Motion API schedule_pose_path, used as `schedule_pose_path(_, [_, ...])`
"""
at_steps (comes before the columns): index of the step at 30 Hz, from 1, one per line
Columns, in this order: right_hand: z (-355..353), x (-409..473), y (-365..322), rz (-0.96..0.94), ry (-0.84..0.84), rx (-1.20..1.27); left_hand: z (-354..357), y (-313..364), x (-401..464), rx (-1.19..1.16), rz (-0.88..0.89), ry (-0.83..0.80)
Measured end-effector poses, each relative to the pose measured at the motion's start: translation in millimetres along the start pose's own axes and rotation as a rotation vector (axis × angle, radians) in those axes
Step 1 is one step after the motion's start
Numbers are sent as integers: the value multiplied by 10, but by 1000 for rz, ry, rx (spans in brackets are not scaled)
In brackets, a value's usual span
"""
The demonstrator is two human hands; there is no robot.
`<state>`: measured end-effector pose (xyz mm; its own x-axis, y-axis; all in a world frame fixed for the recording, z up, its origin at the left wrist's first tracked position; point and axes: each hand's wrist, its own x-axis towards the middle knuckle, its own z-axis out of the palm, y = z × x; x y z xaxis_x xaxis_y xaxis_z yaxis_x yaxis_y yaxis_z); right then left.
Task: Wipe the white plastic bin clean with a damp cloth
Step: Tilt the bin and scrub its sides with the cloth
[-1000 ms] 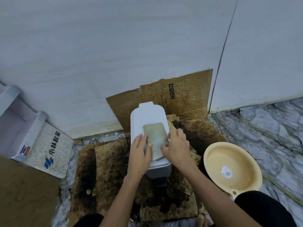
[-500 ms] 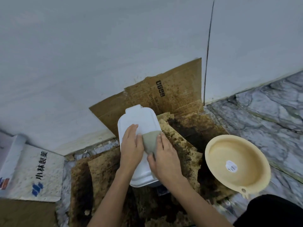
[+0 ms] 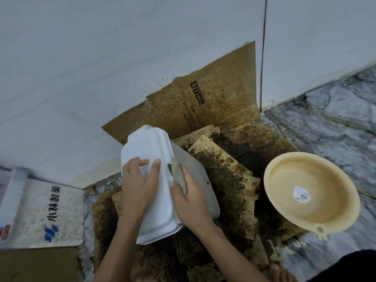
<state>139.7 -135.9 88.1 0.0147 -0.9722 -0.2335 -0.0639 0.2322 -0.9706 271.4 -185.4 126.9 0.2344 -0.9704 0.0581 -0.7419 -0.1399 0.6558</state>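
Observation:
The white plastic bin (image 3: 149, 147) lies lid-up and tilted to the left on stained cardboard at the centre. My left hand (image 3: 140, 180) rests flat on its lid, fingers spread, steadying it. My right hand (image 3: 189, 198) presses a grey-green damp cloth (image 3: 178, 174) against the bin's right side wall (image 3: 199, 176), just under the lid's rim. Most of the cloth is hidden under my fingers.
Dirty brown cardboard (image 3: 223, 94) leans on the white wall and covers the floor under the bin. A cream round basin (image 3: 309, 194) sits on the marble floor to the right. A white printed box (image 3: 44, 210) lies at the left.
The cloth has slid from the lid's top over to the bin's right side. The bin has tipped to the left, showing its side wall. My left hand has stayed on the lid.

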Motion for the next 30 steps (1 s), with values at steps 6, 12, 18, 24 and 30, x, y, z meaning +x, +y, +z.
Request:
schedule_pose_path(6, [489, -196, 318, -63, 0, -4, -229, -461, 1, 89, -52, -8])
schedule_pose_path(12, [741, 266, 416, -30, 49, 61, -428, -973, 44, 176, 108, -126])
schedule_pose_path(18, [1151, 698, 352, -250, -108, -244, -480, -1096, 162, 88, 60, -54])
schedule_pose_path(24, [978, 609, 892, -372, -153, -613, -507, -1198, 200, 100, 48, -93])
schedule_pose_path(30, [1132, 1441, 712, -220, -77, -522, -521, -1203, 187, 139, 35, -150])
